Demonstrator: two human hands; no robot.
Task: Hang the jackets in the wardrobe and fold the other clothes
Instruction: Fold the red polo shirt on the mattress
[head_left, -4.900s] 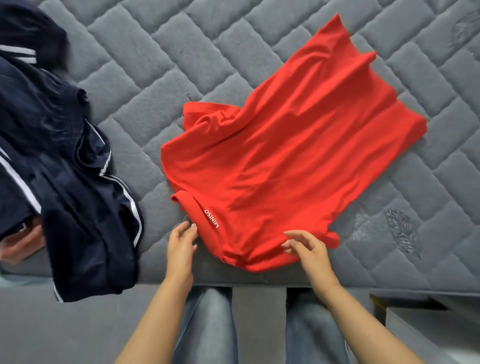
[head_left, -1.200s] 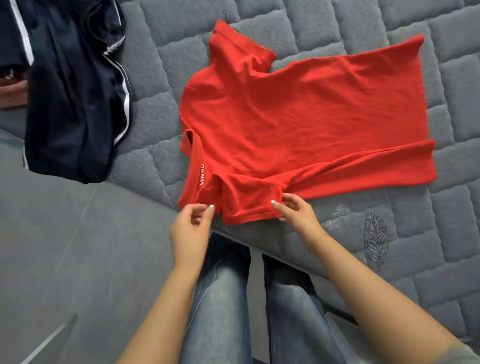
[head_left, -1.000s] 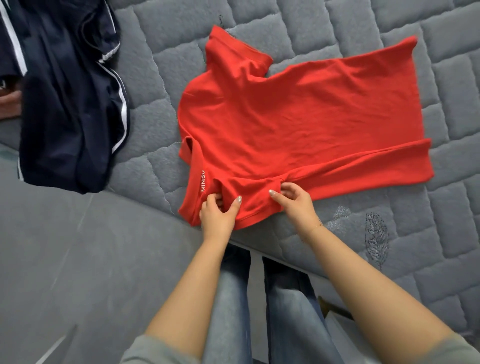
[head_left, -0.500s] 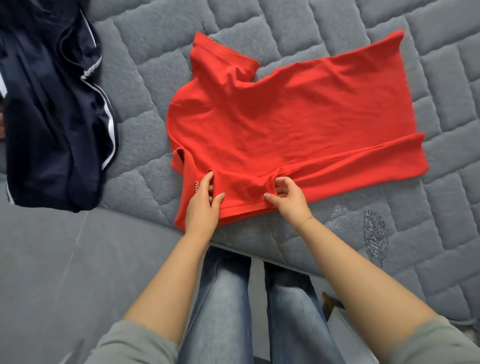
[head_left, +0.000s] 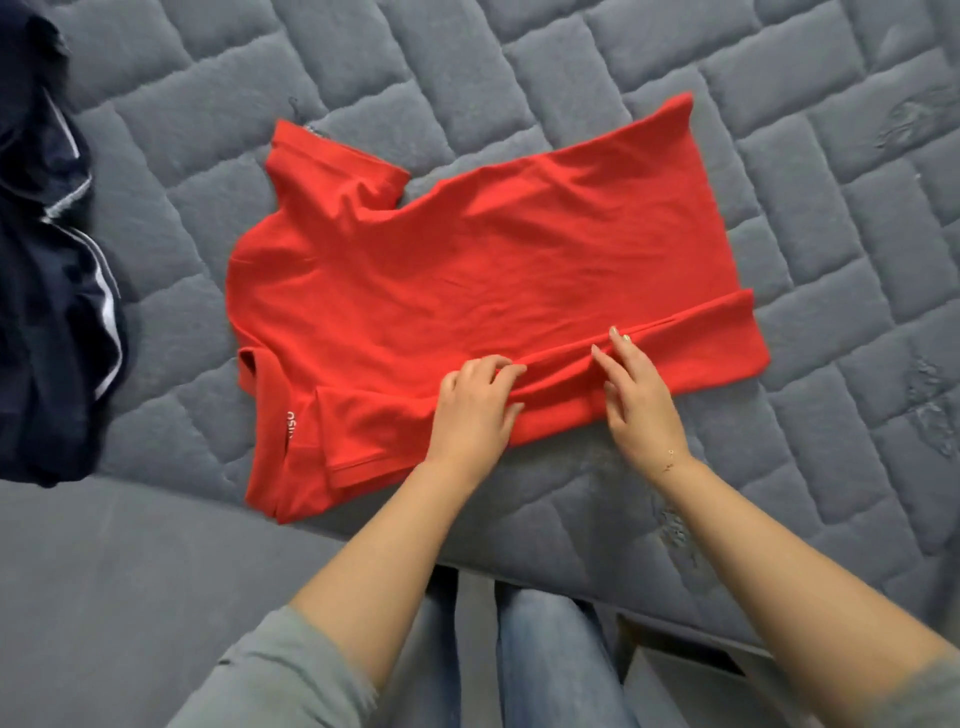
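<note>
Jackets first, at the far left: a dark navy jacket with white stripes (head_left: 52, 291) is lying crumpled on the grey quilted mattress (head_left: 597, 62), hanging partly over its near edge and cut off by the frame's left side. It is sitting well apart from both hands.

Moving right, a red short-sleeved T-shirt of soft knit fabric (head_left: 467, 270) is lying spread across the middle of the mattress, its collar pointing left and its hem pointing right. White lettering near the collar is showing only in part. One sleeve is sticking out on the far side, and the near sleeve is lying folded in over the body. The near long edge is lying folded over onto the shirt as a band running from the collar end to the hem.

The left hand (head_left: 475, 410) is resting on that folded band, its fingers curling and bunching the fabric at the crease. Just beside it, the right hand (head_left: 636, 395) is lying on the same band, its fingers straight and relaxed, pressing the fold flat without gripping. The two hands are near each other but not touching.

Below the mattress edge, the person's blue denim jeans (head_left: 545, 665) are showing between grey sleeves.
</note>
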